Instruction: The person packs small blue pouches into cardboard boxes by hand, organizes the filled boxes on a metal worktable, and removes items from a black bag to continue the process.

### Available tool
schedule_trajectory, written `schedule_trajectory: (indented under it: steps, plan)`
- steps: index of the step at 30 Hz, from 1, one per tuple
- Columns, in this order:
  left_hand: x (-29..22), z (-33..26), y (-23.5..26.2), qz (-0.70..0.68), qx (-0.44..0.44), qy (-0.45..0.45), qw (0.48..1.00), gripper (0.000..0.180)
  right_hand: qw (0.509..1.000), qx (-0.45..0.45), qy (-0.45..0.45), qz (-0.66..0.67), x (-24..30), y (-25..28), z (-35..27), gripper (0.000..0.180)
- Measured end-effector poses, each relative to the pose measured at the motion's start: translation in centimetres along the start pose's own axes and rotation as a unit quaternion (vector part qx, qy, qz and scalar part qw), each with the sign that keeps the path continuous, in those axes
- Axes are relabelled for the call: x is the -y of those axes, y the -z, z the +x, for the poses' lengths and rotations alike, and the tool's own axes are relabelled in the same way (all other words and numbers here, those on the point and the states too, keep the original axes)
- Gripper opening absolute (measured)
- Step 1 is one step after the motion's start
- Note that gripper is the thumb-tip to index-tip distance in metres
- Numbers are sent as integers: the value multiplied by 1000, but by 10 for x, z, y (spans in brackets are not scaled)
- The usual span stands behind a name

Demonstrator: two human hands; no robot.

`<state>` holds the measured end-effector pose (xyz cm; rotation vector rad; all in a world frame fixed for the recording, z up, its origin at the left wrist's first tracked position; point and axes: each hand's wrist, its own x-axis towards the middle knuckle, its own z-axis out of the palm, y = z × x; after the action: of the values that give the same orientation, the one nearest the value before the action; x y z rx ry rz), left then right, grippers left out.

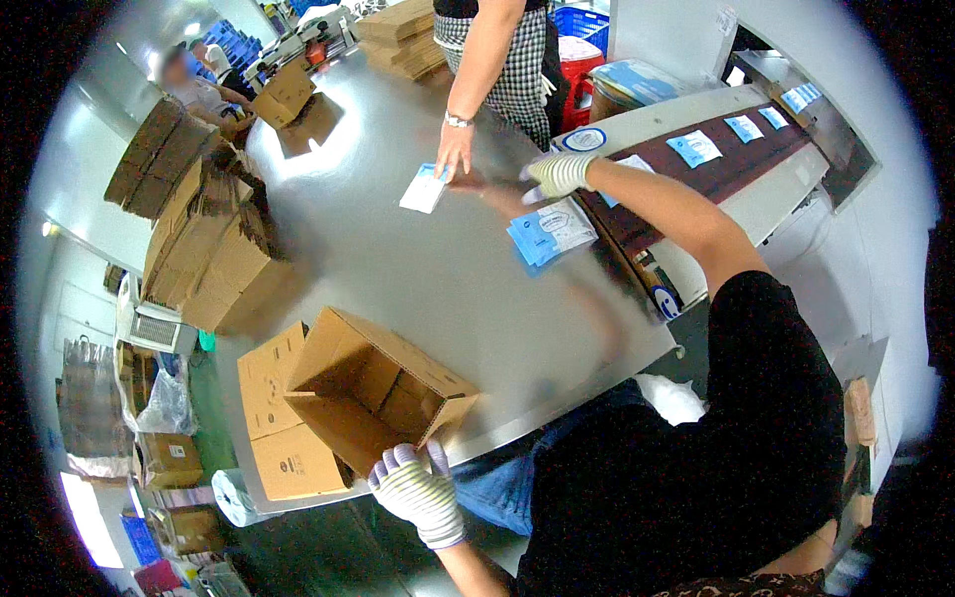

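My left hand (pixel 418 496), in a striped knit glove, grips the near edge of an open cardboard box (pixel 333 423). The box stands tilted toward me on the metal table, and the part of its inside that shows holds nothing. My right hand (pixel 559 177), gloved alike, is at the conveyor's end with its fingers apart. Just below it lies a small pile of blue and white pouches (pixel 552 237) on the table's edge. Across the table a co-worker's bare hand (pixel 456 154) touches a blue and white packet (pixel 424 191).
More pouches (pixel 693 147) lie in a row on the dark conveyor belt (pixel 652 189) at right. Flat printed cartons (pixel 288 458) lie beside the open box. Stacked cardboard (pixel 204 244) lines the table's left side. A small carton (pixel 284 95) and more cardboard (pixel 403 35) are farther back.
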<state>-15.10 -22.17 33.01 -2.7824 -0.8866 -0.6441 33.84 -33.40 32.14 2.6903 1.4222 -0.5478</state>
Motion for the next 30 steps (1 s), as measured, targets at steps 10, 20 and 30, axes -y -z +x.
schedule_trajectory:
  steps: [10,20,30]
  plan:
    - [4,2,-2,3,-15,-3,1000,29,957,275,63,62,-36,-1,42,73]
    - [4,4,-5,-12,-36,3,999,30,966,-77,176,-173,53,-99,-65,54]
    - [6,0,1,0,-17,0,1000,28,685,35,230,690,120,-183,-113,50]
